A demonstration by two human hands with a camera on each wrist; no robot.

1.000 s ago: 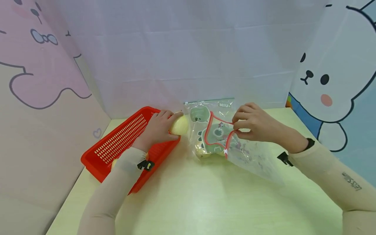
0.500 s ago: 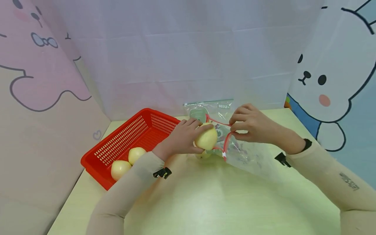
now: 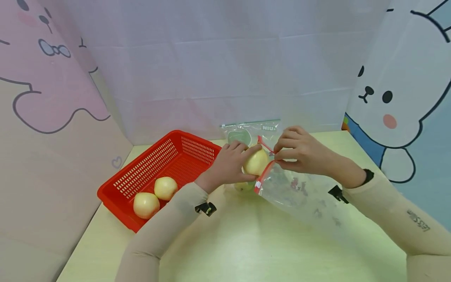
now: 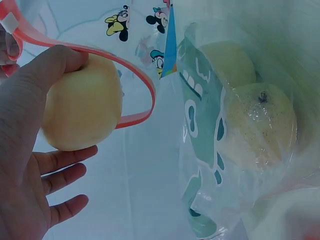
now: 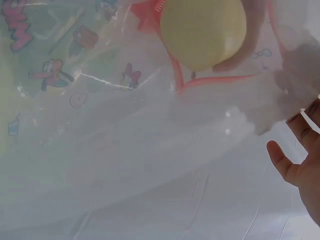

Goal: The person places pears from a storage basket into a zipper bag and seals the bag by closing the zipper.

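Clear plastic bag with a red zip rim (image 3: pixel 299 199) held open, pale yellow round fruit (image 3: pixel 256 162) at its mouth

On the pale worktop (image 3: pixel 282 243) we've got a red plastic slatted basket (image 3: pixel 144 166) angled at left; the left sleeve crosses its near side in the head view, so we'd watch for snagging its edge. The red-rimmed bag sags off to the right, limp and creased; best we hold that mouth wide, since a slack rim would likely catch the fruit. Behind it sits a clear plastic bag with green animal print (image 4: pixel 200 120), fruit inside, crowding the mouth from the back; touching or apart, we can't tell.

Right hand (image 3: pixel 299 152) pinches the rim; we'd keep that pull steady. Left hand (image 3: pixel 230 162) grasps the fruit, which sits right at the opening; how deep, we can't tell. We'd aim for the middle, tuck the fingers in and let go only past the rim. Two pale yellow round fruits (image 3: pixel 165 188) sit in the basket. Smallest: white zip slider (image 3: pixel 258 185) at the rim's near corner; we'd steer round it.
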